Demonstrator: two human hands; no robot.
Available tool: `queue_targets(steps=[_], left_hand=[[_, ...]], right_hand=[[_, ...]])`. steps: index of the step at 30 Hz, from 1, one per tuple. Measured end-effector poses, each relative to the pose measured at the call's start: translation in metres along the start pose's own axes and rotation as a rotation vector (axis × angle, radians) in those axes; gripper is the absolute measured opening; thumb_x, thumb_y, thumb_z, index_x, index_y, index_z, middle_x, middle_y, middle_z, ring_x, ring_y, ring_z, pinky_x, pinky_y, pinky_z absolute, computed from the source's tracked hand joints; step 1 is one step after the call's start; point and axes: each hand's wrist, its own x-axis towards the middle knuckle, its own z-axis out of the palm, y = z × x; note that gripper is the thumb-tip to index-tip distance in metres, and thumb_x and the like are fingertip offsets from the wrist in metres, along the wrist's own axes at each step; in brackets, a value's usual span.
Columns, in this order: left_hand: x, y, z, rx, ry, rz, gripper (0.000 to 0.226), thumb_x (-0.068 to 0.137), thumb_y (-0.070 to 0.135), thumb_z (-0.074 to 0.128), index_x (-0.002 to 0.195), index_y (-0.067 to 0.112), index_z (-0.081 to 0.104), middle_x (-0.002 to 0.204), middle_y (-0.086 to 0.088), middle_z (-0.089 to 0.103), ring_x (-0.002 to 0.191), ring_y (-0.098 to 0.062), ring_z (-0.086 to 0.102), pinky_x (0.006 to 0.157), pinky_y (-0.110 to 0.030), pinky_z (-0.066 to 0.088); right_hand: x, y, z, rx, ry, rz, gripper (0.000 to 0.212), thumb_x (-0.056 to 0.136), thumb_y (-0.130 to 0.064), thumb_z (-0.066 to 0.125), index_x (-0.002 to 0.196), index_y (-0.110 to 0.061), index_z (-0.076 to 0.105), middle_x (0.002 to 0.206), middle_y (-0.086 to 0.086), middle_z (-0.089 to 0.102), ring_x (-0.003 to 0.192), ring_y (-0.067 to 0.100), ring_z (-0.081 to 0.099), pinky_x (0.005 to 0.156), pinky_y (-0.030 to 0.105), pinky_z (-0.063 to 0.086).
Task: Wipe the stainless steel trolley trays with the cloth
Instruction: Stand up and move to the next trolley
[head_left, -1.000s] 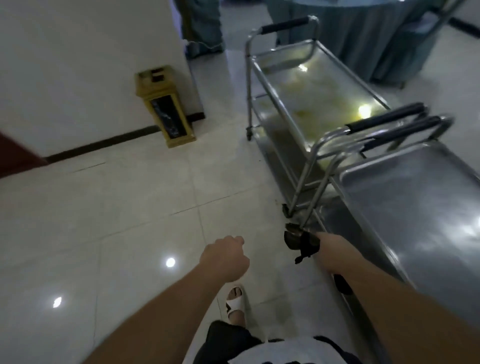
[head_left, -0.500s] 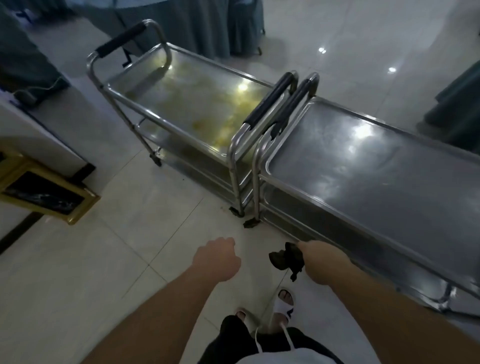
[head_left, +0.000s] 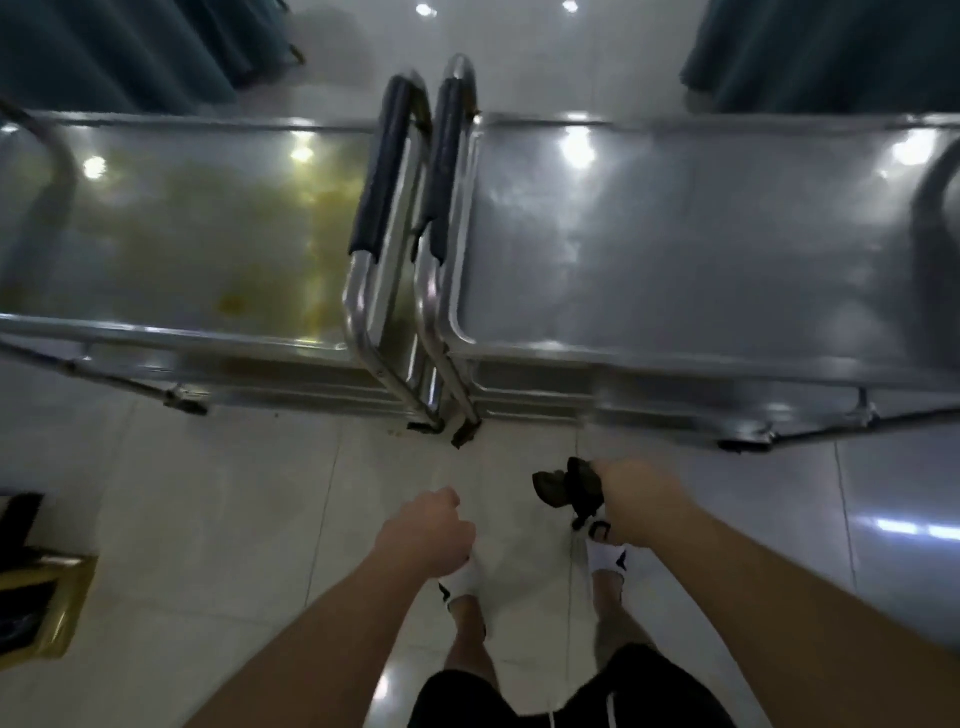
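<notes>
Person stands facing two steel trolleys parked handle to handle across the frame. Left trolley's top tray (head_left: 171, 234) at 10–11 o'clock, smeared with yellow-brown residue, heaviest toward its handle end. Right trolley's top tray (head_left: 691, 249) at 1–2 o'clock, grey with no staining visible, only ceiling-light glare. The two black-gripped handles (head_left: 387, 171) (head_left: 441, 171) sit just beside each other at 12 o'clock, chrome legs running down to the tiled floor (head_left: 208, 519).

Right hand (head_left: 636, 493) at about 4 o'clock from the handles, clenched around a dark cloth (head_left: 569, 486); cloth bunches out of the fist toward the left, in the air, clear of both trolleys and below the right tray's near rail. Left hand (head_left: 426, 530) at 6 o'clock, curled into a loose fist, nothing visible in it.

White slides (head_left: 608, 558) on both feet under the hands. Gold-coloured bin (head_left: 47, 608) at 8 o'clock on the floor. Teal draped cloths (head_left: 104, 47) at 11 and 1 o'clock behind the trolleys. Frame is motion-blurred; lower shelves hard to read.
</notes>
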Motion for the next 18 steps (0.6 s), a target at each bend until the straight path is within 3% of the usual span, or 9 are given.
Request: queue_targets(steps=[1, 3, 8, 14, 18], left_hand=[[0.013, -0.004, -0.001, 0.027, -0.016, 0.016, 0.058, 0.100, 0.040, 0.051, 0.155, 0.023, 0.044, 0.149, -0.006, 0.055, 0.130, -0.028, 0.057, 0.099, -0.037, 0.047], [0.037, -0.008, -0.002, 0.066, -0.023, 0.033, 0.057, 0.101, 0.039, 0.052, 0.155, 0.021, 0.045, 0.150, -0.008, 0.054, 0.129, -0.029, 0.057, 0.099, -0.036, 0.047], [0.086, -0.002, 0.008, 0.148, -0.022, 0.049, 0.058, 0.099, 0.039, 0.053, 0.154, 0.022, 0.045, 0.150, -0.010, 0.052, 0.129, -0.032, 0.056, 0.106, -0.043, 0.048], [0.131, 0.026, 0.049, 0.306, -0.021, 0.042, 0.052, 0.100, 0.037, 0.052, 0.149, 0.021, 0.047, 0.146, -0.009, 0.052, 0.130, -0.032, 0.053, 0.102, -0.041, 0.045], [0.176, 0.050, 0.083, 0.369, -0.008, 0.082, 0.053, 0.101, 0.035, 0.051, 0.151, 0.018, 0.046, 0.149, -0.009, 0.051, 0.133, -0.032, 0.050, 0.104, -0.042, 0.043]], right_hand=[[0.005, -0.003, 0.007, 0.026, -0.003, 0.014, 0.018, 0.094, -0.015, 0.068, 0.110, -0.015, 0.060, 0.107, 0.003, 0.065, 0.079, 0.014, 0.056, 0.075, 0.028, 0.047], [0.017, -0.007, 0.017, 0.103, 0.031, 0.027, 0.024, 0.094, -0.010, 0.065, 0.117, -0.016, 0.062, 0.092, -0.001, 0.057, 0.075, 0.015, 0.053, 0.070, 0.029, 0.046], [0.053, 0.004, 0.051, 0.165, 0.056, -0.021, 0.047, 0.094, -0.005, 0.057, 0.139, -0.018, 0.053, 0.123, 0.007, 0.060, 0.110, 0.027, 0.061, 0.095, 0.039, 0.053], [0.110, 0.040, 0.081, 0.157, 0.001, -0.054, 0.051, 0.096, -0.006, 0.061, 0.145, -0.011, 0.048, 0.138, 0.013, 0.056, 0.126, 0.031, 0.056, 0.107, 0.043, 0.048], [0.157, 0.068, 0.099, 0.139, 0.021, -0.060, 0.044, 0.098, -0.010, 0.059, 0.141, -0.010, 0.051, 0.136, 0.012, 0.057, 0.123, 0.030, 0.058, 0.105, 0.042, 0.050]])
